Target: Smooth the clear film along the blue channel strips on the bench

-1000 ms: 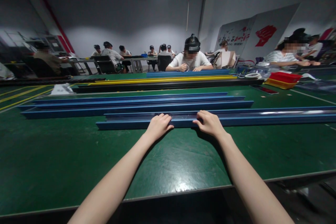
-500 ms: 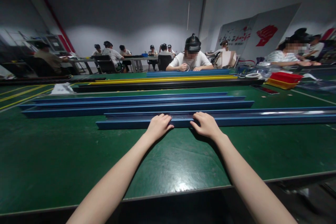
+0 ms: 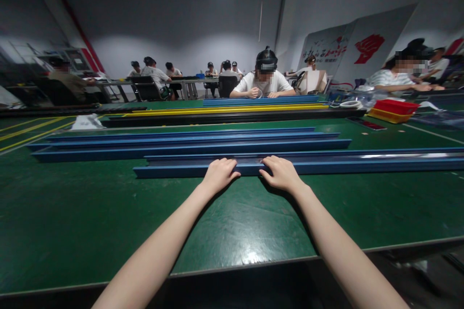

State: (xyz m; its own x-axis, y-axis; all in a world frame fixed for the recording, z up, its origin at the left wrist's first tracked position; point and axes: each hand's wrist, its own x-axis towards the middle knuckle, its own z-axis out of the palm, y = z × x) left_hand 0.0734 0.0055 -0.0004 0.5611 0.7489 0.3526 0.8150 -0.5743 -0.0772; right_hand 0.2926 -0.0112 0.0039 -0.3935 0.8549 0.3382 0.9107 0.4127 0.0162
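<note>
A long blue channel rail (image 3: 170, 171) lies across the green table (image 3: 72, 222) in front of me. My left hand (image 3: 218, 174) rests on its near edge with the fingers curled over the lip. My right hand (image 3: 280, 172) sits a little to the right of it, fingers likewise curled over the same rail's edge. Both hands grip the rail side by side, close together.
Further blue rails (image 3: 181, 142) lie behind, then yellow and black strips (image 3: 224, 112). Red and yellow bins (image 3: 391, 108) stand at the right. A person (image 3: 263, 82) sits opposite, another person at the right (image 3: 395, 77), several more at far tables. The table's front edge runs just below my forearms.
My right hand has slid leftwards along the rail, closer to my left hand. The left hand and the rail have stayed put.
</note>
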